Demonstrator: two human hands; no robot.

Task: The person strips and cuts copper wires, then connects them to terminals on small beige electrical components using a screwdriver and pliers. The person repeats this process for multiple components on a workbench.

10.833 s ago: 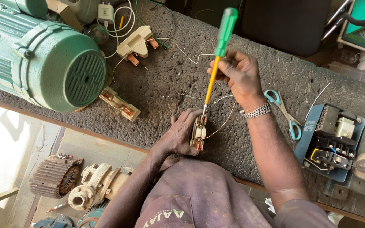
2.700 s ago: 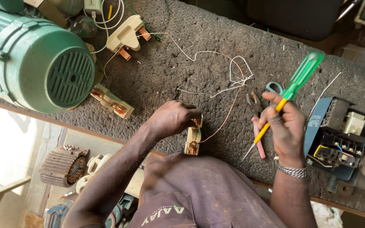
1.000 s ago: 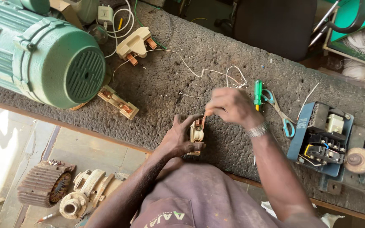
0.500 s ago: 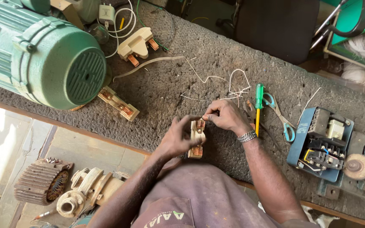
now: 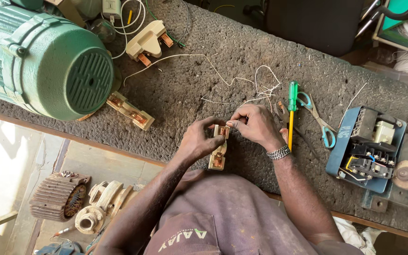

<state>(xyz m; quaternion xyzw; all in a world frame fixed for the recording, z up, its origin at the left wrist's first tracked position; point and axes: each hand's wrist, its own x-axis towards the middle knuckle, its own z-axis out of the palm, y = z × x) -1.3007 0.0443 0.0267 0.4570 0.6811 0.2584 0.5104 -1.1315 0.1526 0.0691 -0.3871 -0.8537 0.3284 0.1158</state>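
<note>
Fingertips of the right hand [image 5: 256,125] pinch together at the upper end of the cream fuse carrier [image 5: 218,152], thumb and forefinger closed on its copper terminal; whether a thin wire strand sits between them cannot be told. Left hand [image 5: 198,140] clamps the carrier from its left side, fingers wrapped round the body. Carrier's long axis runs near-vertical in the head view, top end toward the bench [image 5: 199,89], bottom toward the torso. Green-handled screwdriver [image 5: 292,113] lies just beside the right wrist, scissors [image 5: 317,118] beyond it.
</note>
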